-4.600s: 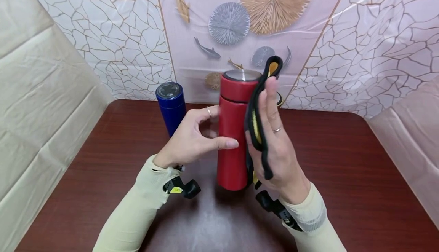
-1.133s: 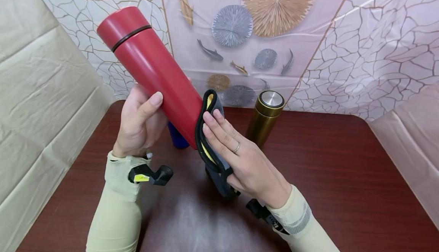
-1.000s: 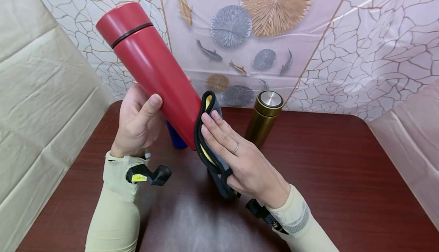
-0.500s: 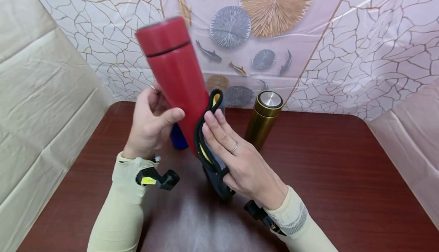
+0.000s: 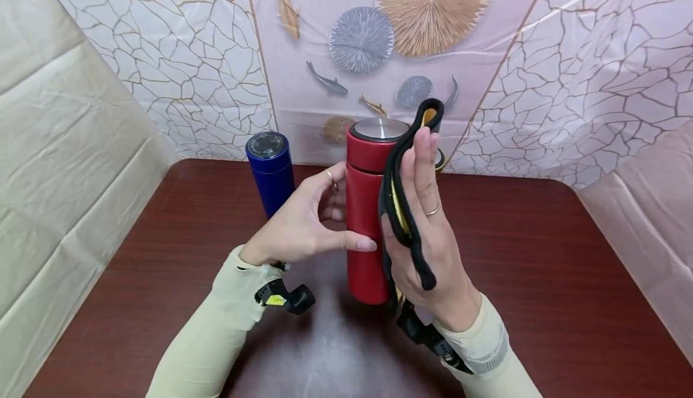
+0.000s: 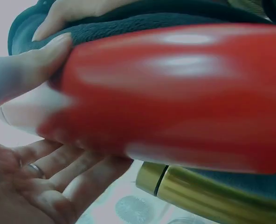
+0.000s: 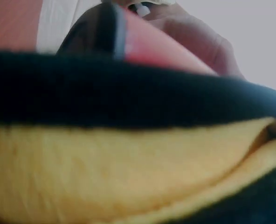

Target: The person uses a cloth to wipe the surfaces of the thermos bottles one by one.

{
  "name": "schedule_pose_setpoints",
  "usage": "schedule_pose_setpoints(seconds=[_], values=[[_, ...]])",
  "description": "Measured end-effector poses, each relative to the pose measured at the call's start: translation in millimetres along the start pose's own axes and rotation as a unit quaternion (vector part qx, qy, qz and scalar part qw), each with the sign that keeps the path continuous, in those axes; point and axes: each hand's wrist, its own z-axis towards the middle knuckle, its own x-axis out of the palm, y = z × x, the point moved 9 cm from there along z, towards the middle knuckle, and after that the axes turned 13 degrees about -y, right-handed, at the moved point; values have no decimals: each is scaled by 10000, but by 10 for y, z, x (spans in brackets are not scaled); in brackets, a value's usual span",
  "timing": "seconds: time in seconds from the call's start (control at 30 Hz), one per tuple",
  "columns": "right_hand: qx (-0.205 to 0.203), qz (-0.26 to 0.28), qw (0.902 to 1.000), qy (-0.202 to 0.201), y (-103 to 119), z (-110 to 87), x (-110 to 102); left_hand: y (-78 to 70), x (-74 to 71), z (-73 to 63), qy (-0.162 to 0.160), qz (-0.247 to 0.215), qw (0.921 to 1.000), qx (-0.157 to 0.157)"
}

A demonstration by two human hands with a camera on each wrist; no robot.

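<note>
An upright red vacuum flask (image 5: 367, 199) with a steel-topped lid is in the middle of the head view. My left hand (image 5: 303, 229) grips it from the left, thumb on the near side and fingers round the back. On the flask's right side, my right hand (image 5: 441, 260) holds a folded grey cloth (image 5: 399, 208) with black edging and yellow lining against the wall. Its fingers run straight up along the cloth, and the thumb lies on the other side of a fold. In the right wrist view the cloth's yellow lining (image 7: 105, 168) hides most of the flask.
A blue flask (image 5: 271, 175) stands behind my left hand. Mostly hidden behind my right hand is a gold flask (image 5: 440, 159), which shows more fully in the left wrist view (image 6: 208, 191). Patterned sheeting backs the dark red-brown table (image 5: 541, 266).
The red flask has swung from a leftward tilt to upright and moved right, with both hands and the cloth following. The blue flask has come into fuller view; the gold one is now mostly covered.
</note>
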Motion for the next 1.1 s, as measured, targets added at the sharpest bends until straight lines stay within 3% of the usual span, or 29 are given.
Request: schedule_pose_setpoints(seconds=[0.13, 0.27, 0.37, 0.47, 0.57, 0.67, 0.77, 0.9, 1.03, 1.1], values=[[-107, -70, 9993, 358, -41, -35, 68, -29, -66, 30, -409, -309, 9984, 221], [-319, -52, 9935, 1093, -69, -150, 245, -128, -357, 37, -1138, -545, 9898, 668], [-305, 38, 9841, 1750, -107, -266, 394, -250, -671, -15, -1815, -661, 9760, 1003], [-379, 119, 9727, 2287, -125, -382, 531, -377, -956, -94, -2333, -1117, 9569, 1323], [-548, 131, 9657, 2533, -112, -458, 620, -459, -1149, -170, -2577, -1679, 9383, 1581], [-696, 110, 9640, 2564, -82, -486, 642, -486, -1223, -198, -2595, -2019, 9289, 1702], [-753, 36, 9652, 2503, -58, -472, 621, -471, -1210, -184, -2530, -2104, 9292, 1681], [-653, 8, 9687, 2393, -38, -427, 584, -437, -1124, -140, -2331, -2046, 9376, 1572], [-507, 46, 9735, 2228, 0, -378, 553, -379, -997, -125, -2024, -1334, 9628, 1195], [-393, 66, 9779, 2050, 13, -343, 522, -354, -881, -111, -1711, -877, 9767, 953]])
